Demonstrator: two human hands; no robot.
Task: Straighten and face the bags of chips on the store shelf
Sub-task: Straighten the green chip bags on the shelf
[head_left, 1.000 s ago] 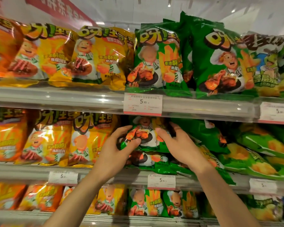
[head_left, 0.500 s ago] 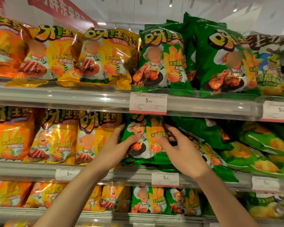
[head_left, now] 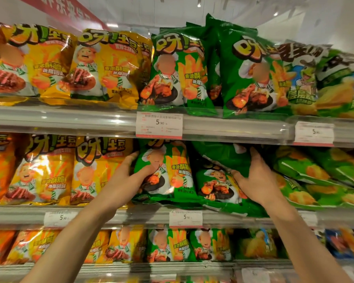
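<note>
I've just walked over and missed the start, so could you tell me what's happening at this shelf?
A person is tidying chip bags on the middle shelf. The left hand grips the edge of an upright green bag that faces front. The right hand holds a tilted green bag above another green bag that leans. The yellow bags to the left stand upright, while the light green bags to the right lie slumped.

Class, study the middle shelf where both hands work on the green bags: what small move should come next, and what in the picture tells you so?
Probably the right hand should tip the slumped green bag upright beside the standing green bag that the left hand steadies. The slumped one leans under another dark green bag, not facing front.
</note>
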